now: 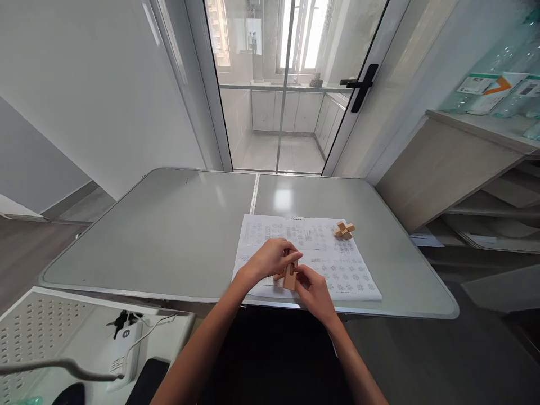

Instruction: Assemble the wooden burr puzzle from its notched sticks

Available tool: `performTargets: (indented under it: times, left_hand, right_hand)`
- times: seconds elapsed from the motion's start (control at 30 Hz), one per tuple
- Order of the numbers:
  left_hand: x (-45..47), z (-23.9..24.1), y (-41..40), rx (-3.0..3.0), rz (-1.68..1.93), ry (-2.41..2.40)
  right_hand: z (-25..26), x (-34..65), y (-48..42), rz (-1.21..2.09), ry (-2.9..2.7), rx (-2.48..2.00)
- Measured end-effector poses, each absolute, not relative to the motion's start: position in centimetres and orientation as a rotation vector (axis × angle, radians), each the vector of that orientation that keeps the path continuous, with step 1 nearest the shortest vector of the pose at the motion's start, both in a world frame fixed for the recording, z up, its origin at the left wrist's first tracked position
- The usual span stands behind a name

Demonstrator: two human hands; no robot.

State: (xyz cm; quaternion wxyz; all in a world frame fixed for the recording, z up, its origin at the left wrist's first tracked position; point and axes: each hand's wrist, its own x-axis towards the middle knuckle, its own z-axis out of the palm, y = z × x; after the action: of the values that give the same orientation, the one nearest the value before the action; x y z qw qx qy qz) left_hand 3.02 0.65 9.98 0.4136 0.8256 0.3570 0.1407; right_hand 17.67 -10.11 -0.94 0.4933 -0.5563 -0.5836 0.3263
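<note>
Both hands meet over the front of a printed sheet [312, 259] covered in small line diagrams. My left hand [276, 256] comes from above, its fingers closed on a wooden puzzle piece [289, 279]. From the right, my right hand [313, 288] pinches at the same light-brown wood. Another wooden bit shows beside it under my left hand; how the pieces join is hidden by my fingers. At the sheet's upper right sits an assembled wooden burr puzzle [345, 230], apart from both hands.
The grey folding table [189, 225] has a centre seam. At lower left, a white basket [54, 315] holds a power strip [126, 351], keys [122, 322] and a dark phone [147, 382]. Shelves with plastic bottles [498, 84] stand right. Behind is a glass door [291, 112].
</note>
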Motion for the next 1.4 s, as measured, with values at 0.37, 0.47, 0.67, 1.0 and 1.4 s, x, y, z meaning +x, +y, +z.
performTargets:
  times: [0.37, 0.47, 0.67, 1.0, 1.4]
  left_hand:
    - [3.0, 9.1, 1.3, 2.088, 0.199, 0.977]
    - [2.5, 8.3, 1.7, 2.092, 0.190, 1.000]
    - [2.0, 7.3, 2.1, 2.033, 0.174, 1.002]
    - [0.1, 6.9, 1.8, 1.923, 0.451, 0.826]
    - [-1.3, 4.5, -0.4, 1.709, 0.565, 0.693]
  right_hand:
    - [-0.7, 17.6, -10.2, 0.802, -1.420, -1.348]
    - [-0.6, 17.6, -10.2, 0.838, -1.406, -1.324]
    - [-1.2, 17.6, -10.1, 0.866, -1.351, -1.332]
    - [-1.0, 17.6, -10.1, 0.901, -1.311, -1.330]
    - [-1.7, 17.8, -9.8, 0.955, -1.275, -1.296]
